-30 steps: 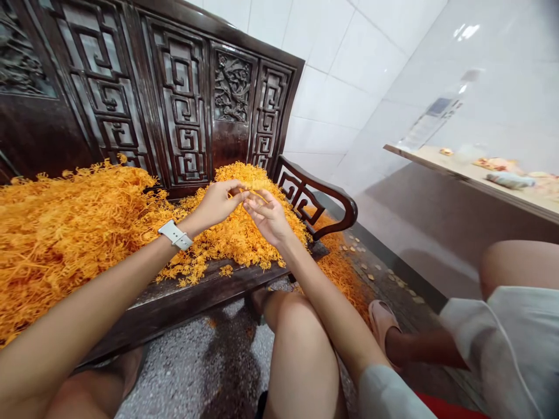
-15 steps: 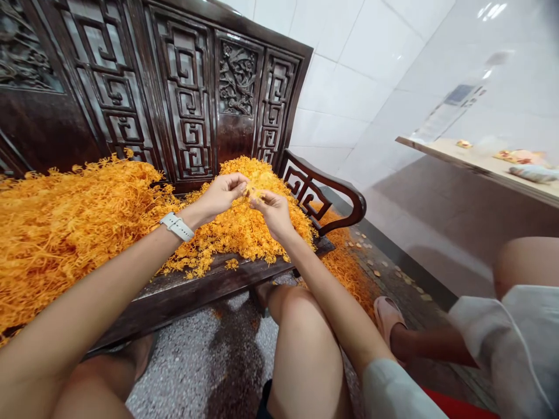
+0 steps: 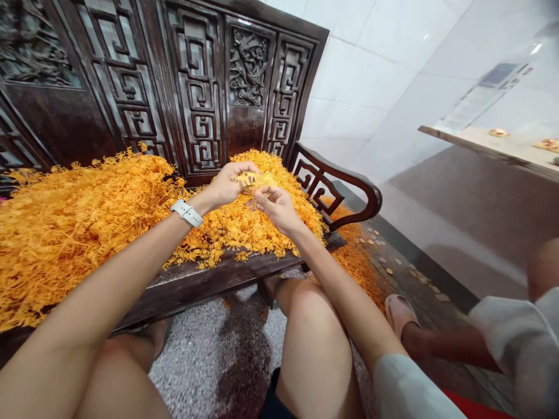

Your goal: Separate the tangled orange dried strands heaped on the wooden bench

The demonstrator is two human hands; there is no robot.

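Observation:
Above a dark carved wooden bench (image 3: 209,279), my left hand (image 3: 229,183) and my right hand (image 3: 275,206) meet over a heap of orange stringy strands (image 3: 78,215). Both hands pinch one small orange clump (image 3: 252,180) between their fingertips. A white watch (image 3: 187,212) is strapped to my left wrist. More orange strands (image 3: 271,224) lie piled under the hands, reaching the bench's right armrest (image 3: 345,192).
Orange strands and small pale bits have spilled onto the floor (image 3: 362,267) to the right of the bench. Another person's leg and pink slipper (image 3: 399,314) are at lower right. A pale counter (image 3: 493,145) runs along the white tiled wall at right. My knees are below.
My right hand's fingers have closed from open onto the orange clump that my left hand holds. The view has shifted, so the hands sit slightly higher and further right.

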